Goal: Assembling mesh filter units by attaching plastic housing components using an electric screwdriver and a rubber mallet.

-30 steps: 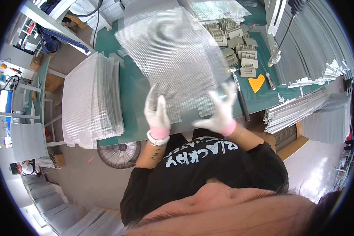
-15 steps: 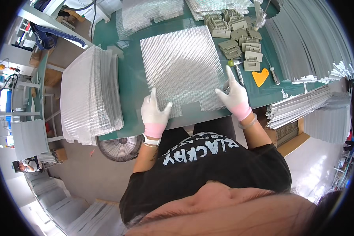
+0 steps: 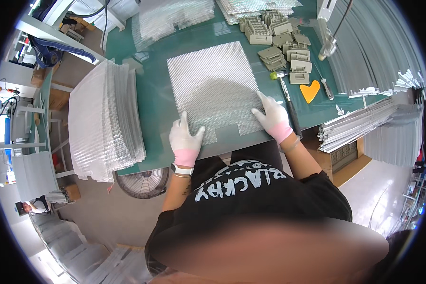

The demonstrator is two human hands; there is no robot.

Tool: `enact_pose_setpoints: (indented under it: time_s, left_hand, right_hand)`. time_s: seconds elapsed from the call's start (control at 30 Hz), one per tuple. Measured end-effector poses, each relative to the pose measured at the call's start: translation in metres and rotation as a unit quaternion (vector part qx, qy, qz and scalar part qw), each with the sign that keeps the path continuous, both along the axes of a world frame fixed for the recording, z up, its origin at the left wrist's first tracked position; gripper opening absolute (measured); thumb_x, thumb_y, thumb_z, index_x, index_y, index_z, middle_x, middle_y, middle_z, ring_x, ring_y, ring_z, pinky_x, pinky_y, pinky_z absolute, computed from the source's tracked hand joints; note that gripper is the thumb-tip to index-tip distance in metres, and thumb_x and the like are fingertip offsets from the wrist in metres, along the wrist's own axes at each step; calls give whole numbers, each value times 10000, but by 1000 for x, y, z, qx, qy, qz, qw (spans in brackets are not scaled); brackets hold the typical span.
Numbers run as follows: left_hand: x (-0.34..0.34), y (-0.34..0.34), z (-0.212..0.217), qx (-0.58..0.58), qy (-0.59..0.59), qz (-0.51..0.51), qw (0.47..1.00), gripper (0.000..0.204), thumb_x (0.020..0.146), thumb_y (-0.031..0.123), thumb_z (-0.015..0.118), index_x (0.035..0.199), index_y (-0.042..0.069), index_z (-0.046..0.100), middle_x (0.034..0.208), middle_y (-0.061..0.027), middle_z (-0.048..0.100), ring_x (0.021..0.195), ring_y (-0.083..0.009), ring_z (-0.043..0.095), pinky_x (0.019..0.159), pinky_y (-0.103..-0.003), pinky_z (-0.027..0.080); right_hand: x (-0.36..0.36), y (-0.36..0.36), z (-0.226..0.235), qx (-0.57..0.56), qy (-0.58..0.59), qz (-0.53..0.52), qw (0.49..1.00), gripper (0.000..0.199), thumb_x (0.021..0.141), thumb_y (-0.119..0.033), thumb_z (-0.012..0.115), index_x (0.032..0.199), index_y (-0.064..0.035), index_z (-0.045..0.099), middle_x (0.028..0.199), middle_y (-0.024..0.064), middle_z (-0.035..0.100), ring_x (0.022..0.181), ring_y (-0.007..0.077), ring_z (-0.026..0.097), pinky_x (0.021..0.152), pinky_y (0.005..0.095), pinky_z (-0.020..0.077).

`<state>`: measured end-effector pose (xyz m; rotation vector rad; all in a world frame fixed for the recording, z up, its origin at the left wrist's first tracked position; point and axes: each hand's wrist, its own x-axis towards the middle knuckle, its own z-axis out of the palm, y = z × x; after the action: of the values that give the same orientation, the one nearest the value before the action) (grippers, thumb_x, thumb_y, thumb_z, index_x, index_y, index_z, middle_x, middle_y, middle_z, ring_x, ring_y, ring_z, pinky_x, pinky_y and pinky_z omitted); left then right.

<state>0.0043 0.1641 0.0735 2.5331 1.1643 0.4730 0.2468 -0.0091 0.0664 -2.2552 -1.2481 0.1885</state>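
Note:
A translucent white honeycomb-textured sheet (image 3: 213, 80) lies flat on the green table (image 3: 154, 99), with a rectangular notch in its near edge. My left hand (image 3: 185, 142), in a white glove with a pink cuff, rests at the sheet's near left corner, thumb and forefinger spread. My right hand (image 3: 274, 118), gloved the same way, touches the right edge near the front, fingers stretched out and apart. Both palms look to be free of any held thing. Whether one sheet or several lie between them I cannot tell.
At left stands a stack of similar sheets (image 3: 102, 123); more sheets (image 3: 173, 19) lie at the back. To the right are beige plastic parts (image 3: 296, 52), a mallet (image 3: 286, 94), a yellow heart-shaped scraper (image 3: 309, 92) and a screwdriver (image 3: 327, 89). White strips (image 3: 355, 124) are piled beyond the table edge.
My right hand has drawn in slightly left along the sheet's edge, its forefinger now lower, and the mallet's handle shows more. My left hand stays at the corner. The whole view has shifted a little.

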Motion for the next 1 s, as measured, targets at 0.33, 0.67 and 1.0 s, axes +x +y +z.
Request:
enact_pose_setpoints:
  time_s: [0.33,0.67,1.0]
  left_hand:
    - [7,8,18,-79,49,9,996,795,721,378,822,1370,50,499,1147,-210,587,1026,-381,606,883,-446,508]
    - [4,35,18,1,164,-124,979,833,668,510,812,1390,206,528,1540,-207,290,1403,-440,257,1172,-531,187]
    - [-49,-82,24,-70,-153,-342,925,340,749,141,759,1057,60,638,1039,-138,636,1057,-372,598,925,-494,474]
  right_hand:
    - [9,2,10,-34,48,19,998,556,875,-275,669,1317,24,513,1109,227,626,1029,366,614,914,417,487]
    - [140,81,43,-103,-153,-176,967,493,857,-525,620,1070,-85,686,1120,145,676,1031,325,652,869,445,527]
    - [129,106,51,-178,-172,-172,953,544,758,-481,759,1150,-121,646,1205,115,615,1145,298,606,933,429,516]
